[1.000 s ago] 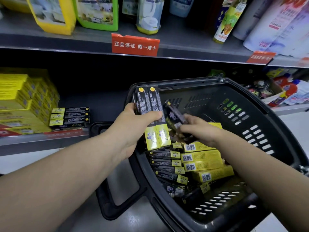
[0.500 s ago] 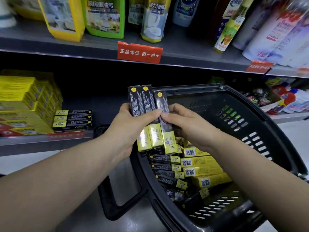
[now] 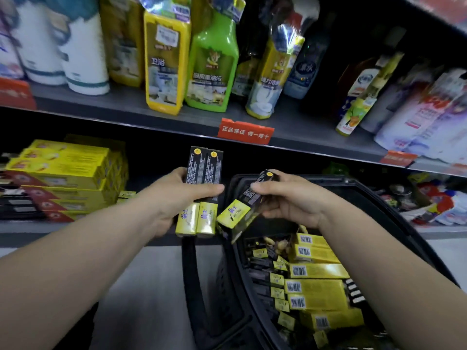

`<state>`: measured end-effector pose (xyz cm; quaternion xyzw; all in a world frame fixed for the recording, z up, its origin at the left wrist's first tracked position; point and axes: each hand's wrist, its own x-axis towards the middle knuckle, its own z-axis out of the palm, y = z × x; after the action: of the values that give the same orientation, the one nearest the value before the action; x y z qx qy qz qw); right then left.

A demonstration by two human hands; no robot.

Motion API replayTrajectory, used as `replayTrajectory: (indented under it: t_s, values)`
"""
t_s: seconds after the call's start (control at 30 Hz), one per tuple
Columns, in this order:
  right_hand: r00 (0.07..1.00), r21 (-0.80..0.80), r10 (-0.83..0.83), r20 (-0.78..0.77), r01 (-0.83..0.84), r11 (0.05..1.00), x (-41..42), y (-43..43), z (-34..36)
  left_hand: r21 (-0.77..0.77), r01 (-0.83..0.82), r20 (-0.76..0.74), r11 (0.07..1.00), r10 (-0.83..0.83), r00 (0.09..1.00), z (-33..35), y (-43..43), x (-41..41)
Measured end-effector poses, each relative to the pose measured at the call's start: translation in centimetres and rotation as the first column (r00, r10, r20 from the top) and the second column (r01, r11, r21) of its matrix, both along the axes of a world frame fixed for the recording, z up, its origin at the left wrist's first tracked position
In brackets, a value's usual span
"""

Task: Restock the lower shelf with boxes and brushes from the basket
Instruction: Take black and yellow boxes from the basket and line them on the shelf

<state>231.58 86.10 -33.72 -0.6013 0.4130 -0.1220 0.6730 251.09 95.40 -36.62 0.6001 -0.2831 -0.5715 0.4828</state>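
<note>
My left hand [image 3: 174, 200] grips two long black-and-yellow boxes [image 3: 202, 170] side by side, held upright above the basket's left rim. My right hand [image 3: 290, 200] holds a third black-and-yellow box [image 3: 236, 213], tilted with its yellow end down and to the left. The black plastic basket [image 3: 394, 213] sits below my right arm, holding several yellow boxes [image 3: 316, 286] with barcodes and more black-and-yellow boxes [image 3: 275, 279]. The lower shelf [image 3: 27, 229] at the left carries stacked yellow boxes [image 3: 65, 170].
The upper shelf [image 3: 151, 114] holds cleaner bottles, among them a yellow one [image 3: 164, 64] and a green one [image 3: 212, 64], with a red label [image 3: 245, 131] on its edge. Mixed packets [image 3: 439, 205] lie on the lower shelf at the right. The basket handle [image 3: 192, 286] hangs at the left.
My right hand has drawn the third box away from the two in my left hand and tilted it. The view has swung upward and to the left, and both hands have risen.
</note>
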Motion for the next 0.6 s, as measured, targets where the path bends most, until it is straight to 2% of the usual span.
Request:
replayTrajectory:
  t_s: [0.23, 0.33, 0.4, 0.47, 0.6]
  values:
    - [0.982, -0.239, -0.044, -0.182, -0.001, 0.971, 7.3, -2.4, -0.7, 0.134, 0.161, 0.271, 0.978, -0.192, 0.943, 0.1, 0.7, 10.2]
    - [0.963, -0.318, -0.088, -0.256, 0.002, 0.948, 11.7, -3.9, -2.9, 0.186, 0.139, 0.200, 0.973, -0.176, 0.964, -1.9, 1.1, 13.3]
    - [0.951, -0.345, -0.132, -0.280, 0.028, 0.938, 14.8, -4.9, -5.2, 0.223, 0.074, 0.139, 0.972, -0.107, 0.984, -4.5, 1.3, 14.6]
    - [0.940, -0.330, -0.158, -0.301, 0.053, 0.943, 17.8, -6.0, -7.9, 0.295, 0.019, 0.049, 0.955, -0.035, 0.998, -7.6, 1.2, 15.0]
    - [0.908, -0.310, -0.144, -0.392, 0.017, 0.951, 23.3, -8.9, -12.9, 0.377, 0.012, -0.104, 0.926, 0.029, 0.994, -12.3, 0.5, 14.7]
